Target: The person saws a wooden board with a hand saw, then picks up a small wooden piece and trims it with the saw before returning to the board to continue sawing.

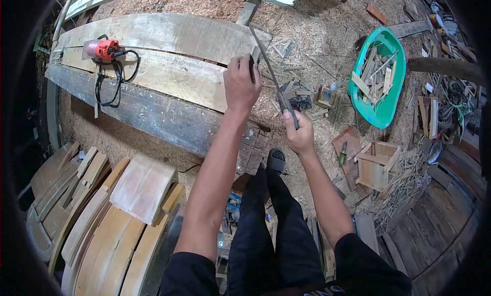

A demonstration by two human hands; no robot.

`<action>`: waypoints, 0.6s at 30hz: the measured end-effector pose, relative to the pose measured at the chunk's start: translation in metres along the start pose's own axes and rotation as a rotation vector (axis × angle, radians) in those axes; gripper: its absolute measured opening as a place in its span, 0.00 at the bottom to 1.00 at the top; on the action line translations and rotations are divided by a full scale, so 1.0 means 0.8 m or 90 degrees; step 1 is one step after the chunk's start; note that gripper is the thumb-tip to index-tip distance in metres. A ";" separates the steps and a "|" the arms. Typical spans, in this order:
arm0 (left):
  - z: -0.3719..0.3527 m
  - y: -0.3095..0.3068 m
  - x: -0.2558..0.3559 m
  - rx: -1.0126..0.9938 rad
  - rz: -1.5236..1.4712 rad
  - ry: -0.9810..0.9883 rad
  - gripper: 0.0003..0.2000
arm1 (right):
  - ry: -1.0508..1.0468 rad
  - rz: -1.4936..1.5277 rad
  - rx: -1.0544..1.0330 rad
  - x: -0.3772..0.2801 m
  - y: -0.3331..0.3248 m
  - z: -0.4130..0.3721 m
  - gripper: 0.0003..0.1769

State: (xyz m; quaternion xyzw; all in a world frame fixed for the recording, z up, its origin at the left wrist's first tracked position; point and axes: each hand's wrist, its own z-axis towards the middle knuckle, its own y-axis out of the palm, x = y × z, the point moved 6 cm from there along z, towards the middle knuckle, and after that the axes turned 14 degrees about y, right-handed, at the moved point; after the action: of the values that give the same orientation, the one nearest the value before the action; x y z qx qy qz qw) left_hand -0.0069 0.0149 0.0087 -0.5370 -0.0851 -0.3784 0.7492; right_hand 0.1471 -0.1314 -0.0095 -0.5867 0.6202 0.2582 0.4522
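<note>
My left hand (241, 83) is closed round a small dark block at the right end of the wooden workbench (153, 73). My right hand (300, 132) grips the dark handle of a long, thin metal blade (269, 66). The blade slants up and to the left from the handle, and passes close beside the block in my left hand. Whether blade and block touch, I cannot tell. A red power tool (106, 50) with a black cord lies on the left part of the bench.
A green tub (379, 76) holding wood scraps stands on the shaving-covered floor at the right. Below it are a wooden box (377, 165) and pliers (343, 152). Curved boards (110, 234) are stacked at the lower left. A post (444, 68) juts in from the right.
</note>
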 end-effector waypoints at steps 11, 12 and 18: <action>-0.004 -0.011 0.012 -0.071 0.097 0.009 0.18 | 0.044 -0.035 -0.032 0.002 0.001 0.016 0.19; -0.006 -0.004 0.006 -0.075 0.102 0.002 0.20 | 0.049 -0.040 -0.039 0.003 0.001 0.019 0.19; -0.004 0.020 -0.007 -0.181 0.163 -0.056 0.30 | 0.068 -0.070 -0.009 -0.009 -0.014 -0.016 0.20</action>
State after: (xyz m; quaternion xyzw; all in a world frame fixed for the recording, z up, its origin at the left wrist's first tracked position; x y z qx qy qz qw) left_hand -0.0011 0.0171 -0.0070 -0.6599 0.0055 -0.2645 0.7032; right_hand 0.1539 -0.1412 0.0049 -0.6364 0.6082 0.2056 0.4276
